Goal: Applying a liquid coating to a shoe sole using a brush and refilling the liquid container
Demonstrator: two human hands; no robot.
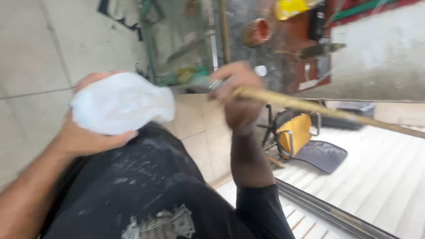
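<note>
- two bare hands are at work over a pale tiled floor (31,53), seen from above in a blurred frame.
- the left hand (88,132) is closed around a crumpled white cloth (121,102), held up level with the other hand.
- the right hand (237,95) is clamped on the near end of a long yellowish rod (318,107), which runs away to the right, slightly downward, past the frame's edge.
- cloth and rod sit close but apart; by the look of it, the step in hand is bringing the cloth to the rod, and any wipe would call for a steady grip on the rod.
- no label or sign can be read; a round orange-brown container (256,31) and a yellow object (290,8) lie at the top, too blurred to identify.
- a yellow-backed chair (294,132) stands below the rod, beside pale ribbed panels (380,177).
</note>
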